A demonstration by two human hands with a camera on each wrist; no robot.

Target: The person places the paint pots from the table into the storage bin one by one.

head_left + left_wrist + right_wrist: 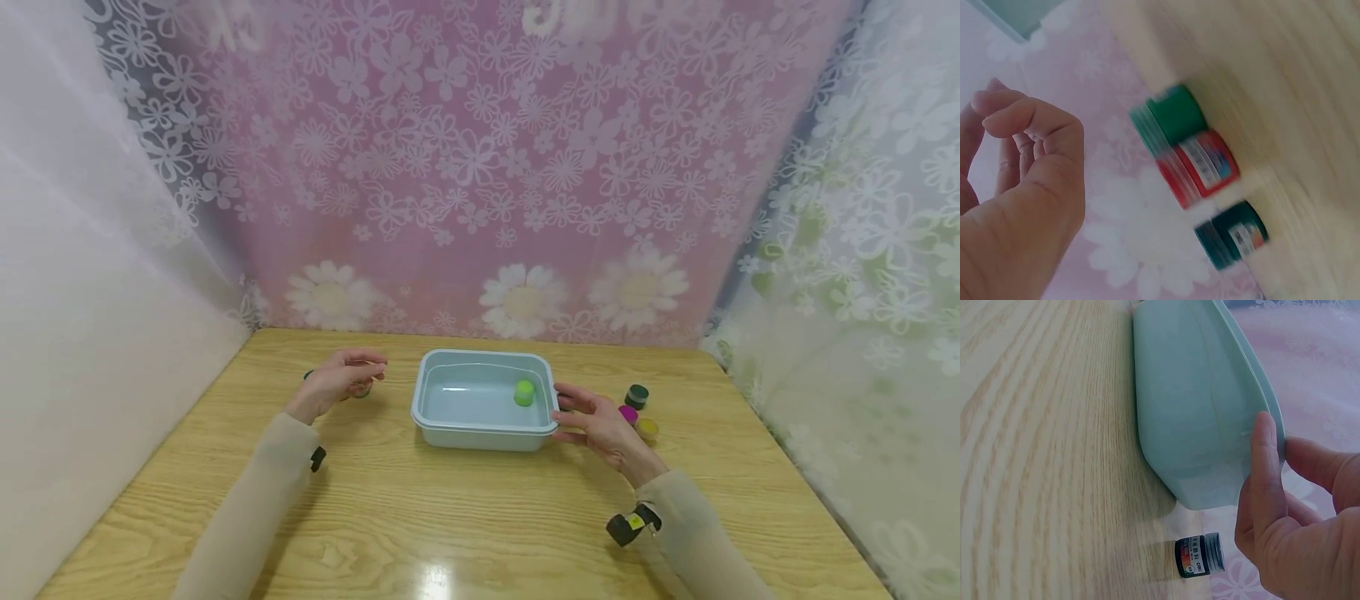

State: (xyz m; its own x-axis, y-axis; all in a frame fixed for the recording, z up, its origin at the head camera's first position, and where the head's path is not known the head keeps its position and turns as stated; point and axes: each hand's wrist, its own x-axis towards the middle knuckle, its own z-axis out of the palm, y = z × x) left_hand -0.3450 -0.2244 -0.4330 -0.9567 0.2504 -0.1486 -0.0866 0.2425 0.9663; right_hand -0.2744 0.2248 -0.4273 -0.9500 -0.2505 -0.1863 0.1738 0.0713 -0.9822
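Observation:
A pale blue plastic tray (pixel 480 439) sits mid-table, with a lime-green paint jar (pixel 523 393) inside near its right end. My right hand (pixel 600 425) grips the tray's right rim; the right wrist view shows the thumb at the rim and a finger (pixel 1264 444) against the outer wall. To the left of the tray, my left hand (pixel 337 387) hovers with loosely bent fingers and nothing visible in them. Beside it, the left wrist view shows a green paint jar (pixel 1177 114), a red paint jar (pixel 1204 167) and a dark teal paint jar (pixel 1235 234).
Right of the tray, partly behind my right hand, stand a dark green jar (pixel 637 396), a magenta jar (pixel 628 414) and a yellow jar (pixel 647 429). A flowered pink curtain (pixel 465 167) hangs along the back of the wooden table (pixel 420 525).

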